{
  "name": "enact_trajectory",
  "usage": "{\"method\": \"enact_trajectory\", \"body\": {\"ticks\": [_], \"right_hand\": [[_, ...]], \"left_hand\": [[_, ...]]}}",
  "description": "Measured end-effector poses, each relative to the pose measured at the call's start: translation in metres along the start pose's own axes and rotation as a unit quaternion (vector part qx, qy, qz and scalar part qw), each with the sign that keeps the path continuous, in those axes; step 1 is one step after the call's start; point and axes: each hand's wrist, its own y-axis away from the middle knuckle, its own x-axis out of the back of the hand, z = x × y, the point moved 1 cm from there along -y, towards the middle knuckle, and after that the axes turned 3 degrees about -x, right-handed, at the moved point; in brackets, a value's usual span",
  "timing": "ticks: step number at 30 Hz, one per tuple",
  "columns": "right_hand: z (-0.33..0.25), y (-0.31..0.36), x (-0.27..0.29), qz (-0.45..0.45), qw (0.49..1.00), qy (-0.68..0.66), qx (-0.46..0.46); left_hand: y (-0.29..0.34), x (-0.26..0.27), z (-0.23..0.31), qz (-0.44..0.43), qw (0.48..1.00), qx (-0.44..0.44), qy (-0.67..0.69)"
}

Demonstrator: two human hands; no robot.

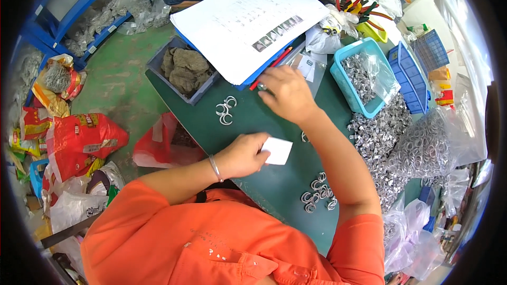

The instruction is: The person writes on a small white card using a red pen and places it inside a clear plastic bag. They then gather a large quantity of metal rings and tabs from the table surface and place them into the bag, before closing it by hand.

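My left hand pinches a small white card above the green table. Farther off, my right hand has its fingers curled over a red pencil, which lies along the edge of a blue folder. A small grey-green spot shows at these fingertips; I cannot make out what it is. Left of my right hand, several crescent-shaped metal pieces lie on the table. A larger group of such metal pieces is near my right forearm.
Printed sheets cover the folder. Beside it stands a grey bin with brown cloth-like lumps. To the right are a turquoise basket of metal parts, a blue basket, heaped metal pieces and pliers. Red sacks stand on the floor.
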Motion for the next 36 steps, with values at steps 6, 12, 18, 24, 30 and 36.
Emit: {"method": "enact_trajectory", "body": {"ticks": [6, 12, 18, 24, 30, 36], "right_hand": [[-0.01, -0.001, -0.023, -0.037, 0.983, 0.158, 0.09], [-0.008, 0.001, -0.024, -0.039, 0.97, 0.171, 0.166], [-0.019, 0.019, 0.009, 0.095, 0.986, 0.038, 0.128], [-0.065, 0.113, 0.113, 0.358, 0.889, -0.21, -0.193], [-0.094, 0.178, 0.09, 0.327, 0.888, -0.096, -0.309], [-0.118, 0.188, 0.067, 0.117, 0.869, -0.133, -0.462]], "left_hand": [[0.029, -0.003, -0.006, 0.129, 0.962, -0.147, -0.193], [0.034, 0.004, -0.011, 0.099, 0.877, -0.337, -0.328], [0.034, 0.007, -0.02, -0.084, 0.827, -0.378, -0.408], [0.035, 0.008, -0.018, -0.186, 0.789, -0.369, -0.455], [0.029, -0.001, -0.021, -0.138, 0.76, -0.408, -0.488], [0.029, -0.001, -0.02, -0.145, 0.757, -0.408, -0.489]]}}
